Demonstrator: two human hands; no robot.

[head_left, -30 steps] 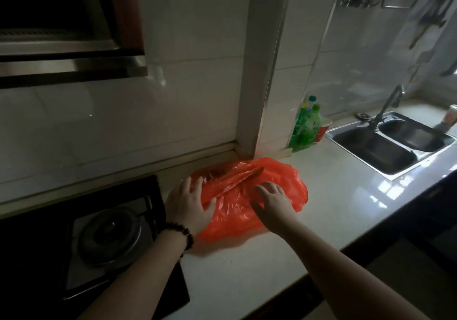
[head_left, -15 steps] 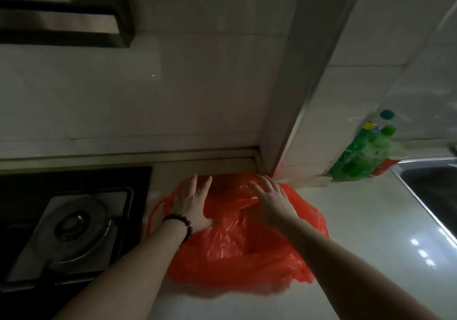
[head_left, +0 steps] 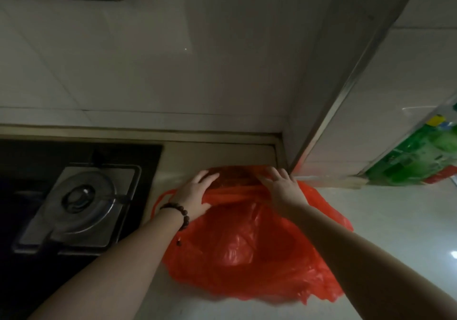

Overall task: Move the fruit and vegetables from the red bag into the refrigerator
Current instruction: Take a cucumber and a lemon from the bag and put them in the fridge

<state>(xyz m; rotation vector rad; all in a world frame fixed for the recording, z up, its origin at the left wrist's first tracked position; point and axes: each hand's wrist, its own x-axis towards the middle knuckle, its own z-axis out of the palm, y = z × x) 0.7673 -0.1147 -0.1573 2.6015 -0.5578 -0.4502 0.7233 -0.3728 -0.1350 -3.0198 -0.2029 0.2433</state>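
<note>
- The red bag (head_left: pixel 247 243) lies slumped on the pale table (head_left: pixel 395 220), its mouth turned toward the tiled wall (head_left: pixel 173 60) and pushed into the corner beside the protruding pillar (head_left: pixel 346 72).
- The left hand (head_left: pixel 195 196) rests on the left side of the bag's mouth, fingers fairly straight and spread over the plastic; a beaded bracelet (head_left: pixel 178 214) circles that wrist.
- The right hand (head_left: pixel 282 186) lies on the right side of the mouth, fingers likewise extended and apart. Neither grip looks clamped; both seem to press and part the film, most likely to widen the opening so the contents can be reached.
- A twisted band of plastic stretches taut between the two hands, which fits a pull in opposite directions.
- The fruit and vegetables are presumably still inside: a darker mass shows in the opening, but the light is too dim to say what it is.
- A loose handle loop trails from the bag's left edge toward the gas stove (head_left: pixel 76 203), just beside it.
- A green bottle (head_left: pixel 420 156) stands at the far right against the wall, well apart from the bag.
- No refrigerator is in view, so unloading appears not yet begun.
</note>
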